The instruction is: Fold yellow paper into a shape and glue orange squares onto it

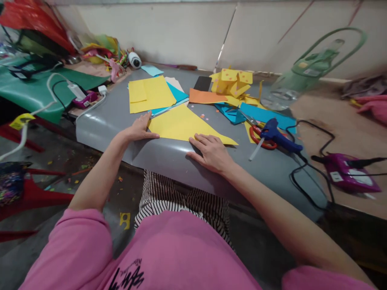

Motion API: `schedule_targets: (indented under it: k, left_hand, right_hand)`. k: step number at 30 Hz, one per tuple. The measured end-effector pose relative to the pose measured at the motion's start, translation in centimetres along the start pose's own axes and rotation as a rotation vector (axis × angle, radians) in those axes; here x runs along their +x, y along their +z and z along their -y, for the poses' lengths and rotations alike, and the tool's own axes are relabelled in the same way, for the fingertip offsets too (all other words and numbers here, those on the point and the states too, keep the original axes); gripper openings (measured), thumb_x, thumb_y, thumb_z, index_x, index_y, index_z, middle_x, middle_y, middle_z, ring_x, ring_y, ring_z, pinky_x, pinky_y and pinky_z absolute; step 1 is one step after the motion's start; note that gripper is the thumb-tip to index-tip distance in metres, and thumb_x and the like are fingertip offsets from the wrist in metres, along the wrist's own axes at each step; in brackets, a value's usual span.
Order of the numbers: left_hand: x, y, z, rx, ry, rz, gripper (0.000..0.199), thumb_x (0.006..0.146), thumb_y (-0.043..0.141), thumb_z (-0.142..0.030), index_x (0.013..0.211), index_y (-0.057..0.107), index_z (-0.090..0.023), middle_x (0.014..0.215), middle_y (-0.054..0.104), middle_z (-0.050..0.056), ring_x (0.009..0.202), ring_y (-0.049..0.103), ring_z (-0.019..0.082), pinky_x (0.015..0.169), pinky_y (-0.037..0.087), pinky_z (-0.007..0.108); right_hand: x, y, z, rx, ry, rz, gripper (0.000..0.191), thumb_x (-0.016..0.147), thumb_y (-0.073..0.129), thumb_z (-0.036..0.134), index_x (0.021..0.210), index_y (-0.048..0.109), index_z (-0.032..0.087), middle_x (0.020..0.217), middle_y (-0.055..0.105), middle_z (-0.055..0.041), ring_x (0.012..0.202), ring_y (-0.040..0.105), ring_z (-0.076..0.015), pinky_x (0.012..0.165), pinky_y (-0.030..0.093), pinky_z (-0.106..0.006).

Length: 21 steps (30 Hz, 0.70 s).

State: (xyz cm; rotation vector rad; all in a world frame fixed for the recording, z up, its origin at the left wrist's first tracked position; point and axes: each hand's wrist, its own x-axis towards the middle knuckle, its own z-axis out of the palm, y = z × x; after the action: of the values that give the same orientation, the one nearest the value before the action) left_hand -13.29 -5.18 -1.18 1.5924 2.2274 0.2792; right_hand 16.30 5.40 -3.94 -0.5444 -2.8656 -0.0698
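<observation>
A yellow sheet of paper [181,124], folded to a roughly triangular shape, lies near the front edge of the grey-covered table [99,117]. My left hand [141,128] rests at its left corner, fingers stretched out and thumb along the front edge. Flat on the lower edge, toward the right, lies my right hand [211,150] with its fingers spread. Just behind are more yellow sheets [154,92] on top of blue paper [179,96]. An orange piece of paper [207,96] lies beyond the folded sheet, near a dark flat object [202,83].
To the right are a blue glue gun [278,135], red-handled scissors [266,141], blue paper strips [269,114] and a purple power strip [347,173] with black cables. Yellow spotted paper pieces [232,82] and a large clear bottle [287,88] stand behind. A white cable [90,110] runs on the left.
</observation>
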Motion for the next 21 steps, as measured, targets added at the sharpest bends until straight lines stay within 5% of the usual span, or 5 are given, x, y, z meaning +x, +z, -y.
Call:
schedule_targets:
  k: [21]
  left_hand:
    - [-0.33, -0.13, -0.22, -0.021, -0.022, 0.02, 0.117, 0.076, 0.061, -0.064, 0.162, 0.0, -0.011, 0.17, 0.008, 0.021, 0.157, 0.01, 0.038, 0.125, 0.016, 0.051]
  right_hand:
    - [-0.15, -0.09, 0.31, 0.013, 0.026, 0.012, 0.064, 0.101, 0.039, 0.061, 0.143, 0.058, 0.017, 0.148, 0.058, -0.0148, 0.137, 0.052, -0.0296, 0.113, 0.035, -0.043]
